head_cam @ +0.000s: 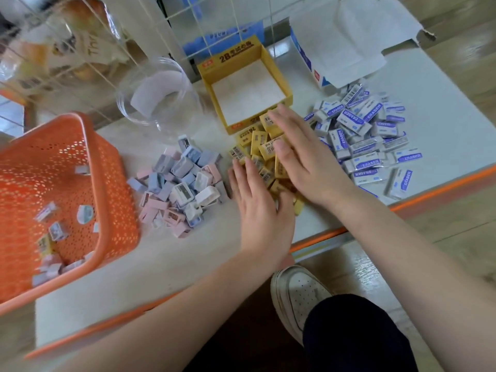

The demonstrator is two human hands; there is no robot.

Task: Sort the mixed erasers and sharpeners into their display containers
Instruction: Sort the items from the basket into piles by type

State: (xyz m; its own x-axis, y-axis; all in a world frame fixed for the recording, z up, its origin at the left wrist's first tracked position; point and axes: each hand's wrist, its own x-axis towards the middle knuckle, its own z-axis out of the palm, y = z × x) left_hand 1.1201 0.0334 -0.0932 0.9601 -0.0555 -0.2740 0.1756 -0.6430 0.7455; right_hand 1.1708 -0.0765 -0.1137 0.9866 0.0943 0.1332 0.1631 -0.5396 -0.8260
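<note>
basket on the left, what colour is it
The basket is orange, seen in the head view.

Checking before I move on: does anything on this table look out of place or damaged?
The orange basket at left sits tilted, a few stray sharpeners still inside it. The flap of the white box at top right has a torn corner.

Stationery shop: bulk barcoded erasers, display box, wire rack.
</note>
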